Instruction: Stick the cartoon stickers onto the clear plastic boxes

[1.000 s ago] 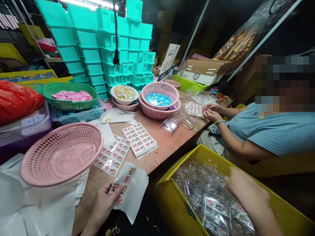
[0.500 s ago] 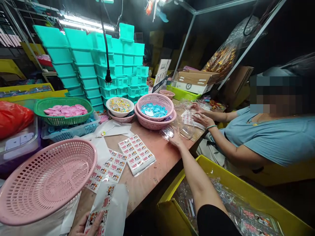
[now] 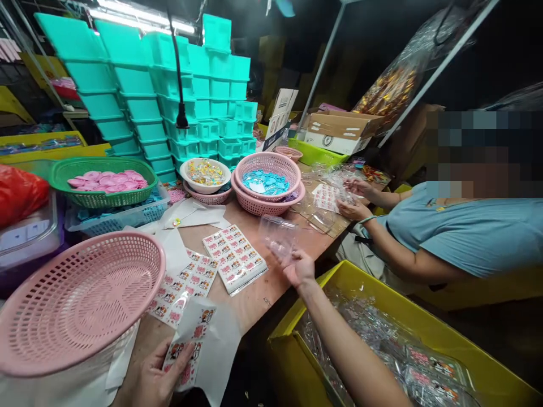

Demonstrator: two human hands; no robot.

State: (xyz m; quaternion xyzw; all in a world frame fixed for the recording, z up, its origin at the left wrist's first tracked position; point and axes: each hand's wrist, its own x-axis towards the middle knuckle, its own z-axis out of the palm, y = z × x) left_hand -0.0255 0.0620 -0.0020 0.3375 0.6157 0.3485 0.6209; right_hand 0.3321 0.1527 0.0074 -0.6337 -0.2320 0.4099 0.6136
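Note:
My left hand pinches a small sticker strip on white backing paper at the near table edge. My right hand is raised over the table's right edge, its fingers closed on a stack of clear plastic bags. Two sticker sheets with cartoon stickers lie flat on the brown table between my hands. An empty pink basket sits just left of my left hand.
A yellow bin of packed clear bags stands below right. A person in a blue shirt handles bags at the table's right side. Pink baskets, a white bowl, a green basket and stacked teal crates fill the back.
My right hand left the yellow bin, reached to the clear bags on the table, then lifted them back toward me. My left hand kept its sticker strip.

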